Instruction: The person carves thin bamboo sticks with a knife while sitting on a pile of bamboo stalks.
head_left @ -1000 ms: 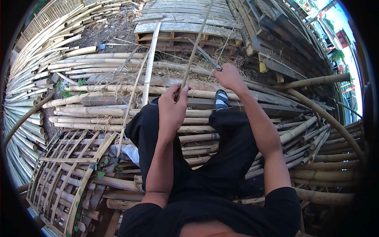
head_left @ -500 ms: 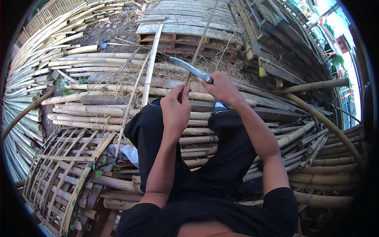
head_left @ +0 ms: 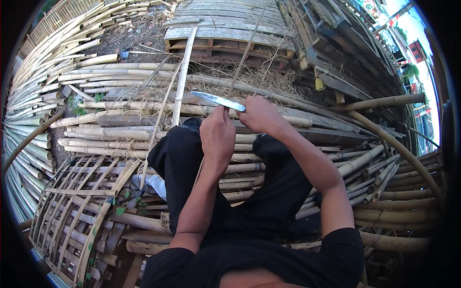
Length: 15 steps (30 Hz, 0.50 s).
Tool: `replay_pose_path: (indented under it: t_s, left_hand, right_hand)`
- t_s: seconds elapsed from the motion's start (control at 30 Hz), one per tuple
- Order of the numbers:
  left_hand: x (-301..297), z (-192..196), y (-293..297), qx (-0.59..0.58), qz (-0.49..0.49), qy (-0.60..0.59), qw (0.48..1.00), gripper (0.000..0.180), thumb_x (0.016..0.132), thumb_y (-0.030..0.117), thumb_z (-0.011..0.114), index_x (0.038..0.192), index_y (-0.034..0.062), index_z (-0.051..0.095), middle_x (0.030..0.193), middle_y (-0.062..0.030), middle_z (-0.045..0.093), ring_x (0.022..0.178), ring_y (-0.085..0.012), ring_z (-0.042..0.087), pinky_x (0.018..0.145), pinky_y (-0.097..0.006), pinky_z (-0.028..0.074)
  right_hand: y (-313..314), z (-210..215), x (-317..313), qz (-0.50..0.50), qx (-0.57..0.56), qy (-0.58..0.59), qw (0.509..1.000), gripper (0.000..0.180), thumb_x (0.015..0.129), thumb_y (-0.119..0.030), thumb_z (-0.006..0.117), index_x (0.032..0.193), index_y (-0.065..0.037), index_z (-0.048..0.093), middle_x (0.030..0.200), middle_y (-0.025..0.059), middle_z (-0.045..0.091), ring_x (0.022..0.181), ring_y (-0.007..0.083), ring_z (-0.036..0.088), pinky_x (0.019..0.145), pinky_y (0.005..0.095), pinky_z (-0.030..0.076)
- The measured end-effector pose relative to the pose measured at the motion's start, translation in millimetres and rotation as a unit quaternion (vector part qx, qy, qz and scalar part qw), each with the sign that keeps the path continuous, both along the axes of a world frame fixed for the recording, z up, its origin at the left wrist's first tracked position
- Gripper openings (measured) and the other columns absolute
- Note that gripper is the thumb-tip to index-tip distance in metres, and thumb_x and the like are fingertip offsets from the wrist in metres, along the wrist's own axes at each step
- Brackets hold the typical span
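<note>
My right hand (head_left: 261, 115) is closed around the handle of a knife (head_left: 217, 100). Its shiny blade points left and lies across a thin bamboo strip (head_left: 241, 61), just beyond my left fingertips. My left hand (head_left: 217, 137) pinches that strip in front of my knees. From there the strip runs away from me toward the pallets, and a short end shows beside my left forearm. The handle is hidden inside my right fist. A wider, pale split bamboo slat (head_left: 185, 72) leans upright to the left of my hands, with a narrower strip beside it.
Bamboo poles (head_left: 120, 106) lie in rows under and around my legs. Stacked wooden pallets (head_left: 230, 33) stand ahead, more pallets (head_left: 343, 43) at the right. A woven bamboo lattice (head_left: 72, 206) sits at the lower left. A curved pole (head_left: 398, 149) arches on the right.
The knife has come down toward me and slid left along the strip, close to my left fingertips. My right hand has moved slightly left and nearer. My left hand keeps its pinch.
</note>
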State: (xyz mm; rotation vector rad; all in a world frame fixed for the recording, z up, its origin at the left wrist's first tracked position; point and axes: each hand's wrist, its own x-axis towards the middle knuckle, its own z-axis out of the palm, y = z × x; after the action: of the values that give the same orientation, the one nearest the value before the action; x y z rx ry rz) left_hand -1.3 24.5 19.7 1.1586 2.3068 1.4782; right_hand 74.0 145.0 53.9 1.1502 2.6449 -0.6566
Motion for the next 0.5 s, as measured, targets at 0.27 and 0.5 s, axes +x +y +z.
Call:
replay_pose_path:
  t_s: [0.27,0.5]
  left_hand:
    - [-6.4,1.0,-4.9,-0.013,0.005,-0.041,0.999,0.019,0.094,0.011,0.052,0.082,-0.0031,0.058,0.065,-0.0243,0.057,0.063,-0.0427,0.056,0.058,-0.049,0.041]
    - [-17.2,1.0,-5.8,0.013,-0.028,-0.164,0.986,0.022,0.094,0.016,0.057,0.093,-0.0056,0.063,0.058,-0.0139,0.056,0.048,-0.0203,0.051,0.049,-0.035,0.039]
  right_hand:
    - [58.2,-21.1,-2.5,-0.115,0.04,0.011,0.992,0.033,0.078,-0.021,0.057,0.089,0.009,0.066,0.088,0.0294,0.066,0.088,0.0426,0.066,0.083,0.0458,0.052]
    - [92.2,-11.2,17.2,-0.208,0.016,0.062,0.976,0.042,0.086,-0.037,0.059,0.082,0.004,0.067,0.076,0.0228,0.066,0.078,0.0376,0.066,0.075,0.0451,0.05]
